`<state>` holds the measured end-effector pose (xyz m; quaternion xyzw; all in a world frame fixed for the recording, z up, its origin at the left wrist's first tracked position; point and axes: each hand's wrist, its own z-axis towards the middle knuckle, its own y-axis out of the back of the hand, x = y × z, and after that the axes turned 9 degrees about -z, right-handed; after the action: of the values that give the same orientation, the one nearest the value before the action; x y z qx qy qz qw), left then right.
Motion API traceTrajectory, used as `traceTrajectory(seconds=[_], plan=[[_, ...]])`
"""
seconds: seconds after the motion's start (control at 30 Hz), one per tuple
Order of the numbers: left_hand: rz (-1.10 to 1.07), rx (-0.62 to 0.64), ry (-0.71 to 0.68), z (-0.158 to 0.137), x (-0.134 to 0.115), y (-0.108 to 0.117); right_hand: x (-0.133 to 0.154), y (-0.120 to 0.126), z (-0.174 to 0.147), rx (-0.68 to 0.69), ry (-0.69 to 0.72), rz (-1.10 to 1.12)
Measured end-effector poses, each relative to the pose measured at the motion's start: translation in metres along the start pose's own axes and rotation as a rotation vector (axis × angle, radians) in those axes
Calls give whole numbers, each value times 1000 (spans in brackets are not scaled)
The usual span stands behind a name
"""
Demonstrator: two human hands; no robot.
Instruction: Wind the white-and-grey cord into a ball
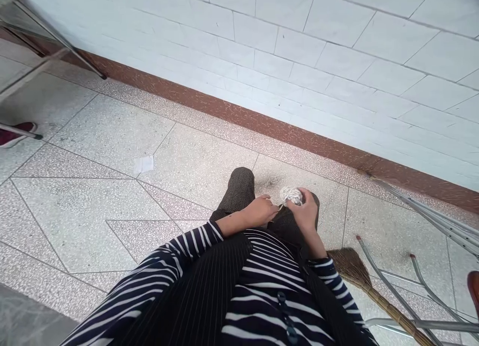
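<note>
Ball (289, 194), one, white yarn or cord. Located near the right knee (316, 201), in the right hand (306, 212), grip curled round one side. Strand (283, 203): running to the left hand (261, 211), grip narrow, seemingly pinched on it. Judged light, soft, squashable, little prone to slipping, not fragile; best held round the middle, strand left free. Brands, labels, writing: none legible; paper (144, 164) on floor (198, 149) included.

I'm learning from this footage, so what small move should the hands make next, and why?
Perhaps the left hand should gently draw the strand snug, with the right hand keeping the white yarn ball steady. The right hand grips the ball's side, and the strand runs from it toward the left hand, so a light pull seems sensible.
</note>
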<state>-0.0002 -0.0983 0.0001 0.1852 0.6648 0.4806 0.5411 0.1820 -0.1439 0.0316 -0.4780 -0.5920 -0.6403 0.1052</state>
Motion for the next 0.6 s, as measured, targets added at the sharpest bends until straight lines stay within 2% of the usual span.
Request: traceTrajectory(seconds=[0.07, 0.13, 0.27, 0.37, 0.47, 0.6], plan=[[34, 18, 7, 0, 0, 1, -3, -14, -5, 45, 40, -116], [27, 40, 14, -3, 5, 0, -6, -22, -11, 97, 36, -119], [-64, 54, 104, -9, 15, -1, -12, -20, -10, 79, 1, -40], [-180, 68, 228, -7, 18, -3, -14, -10, 1, -25, -71, 128], [-384, 53, 355, 0, 20, -4, -9, -3, 11, -104, -165, 377], [-559, 7, 452, 11, 21, 4, 8, 3, 19, -95, -222, 687]])
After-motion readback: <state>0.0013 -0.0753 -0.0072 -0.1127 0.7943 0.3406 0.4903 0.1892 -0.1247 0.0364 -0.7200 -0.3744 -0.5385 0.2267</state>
